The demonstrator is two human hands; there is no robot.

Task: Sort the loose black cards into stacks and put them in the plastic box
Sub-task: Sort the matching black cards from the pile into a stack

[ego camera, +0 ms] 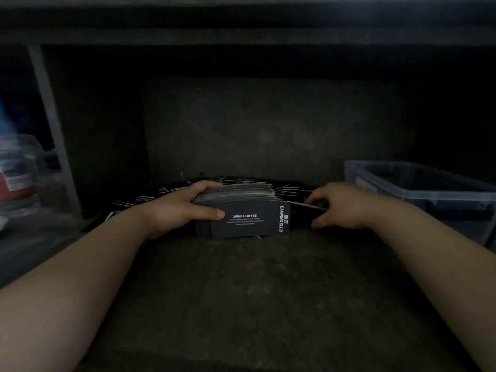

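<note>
A thick stack of black cards (249,218) stands on edge in the middle of a dark shelf, its front card printed with white text. My left hand (179,208) grips the stack's left end, thumb on the front card and fingers over the top. Just right of the stack, my right hand (341,205) pinches a loose black card (303,204) by its edge. More loose black cards (241,181) lie scattered behind the stack. The clear plastic box (418,189) sits at the right, and nothing shows inside it.
The dark shelf floor (241,291) stretches toward me, with a low shelf board overhead. At the left stand a pale upright post (51,124) and a clear container with a red label (18,178).
</note>
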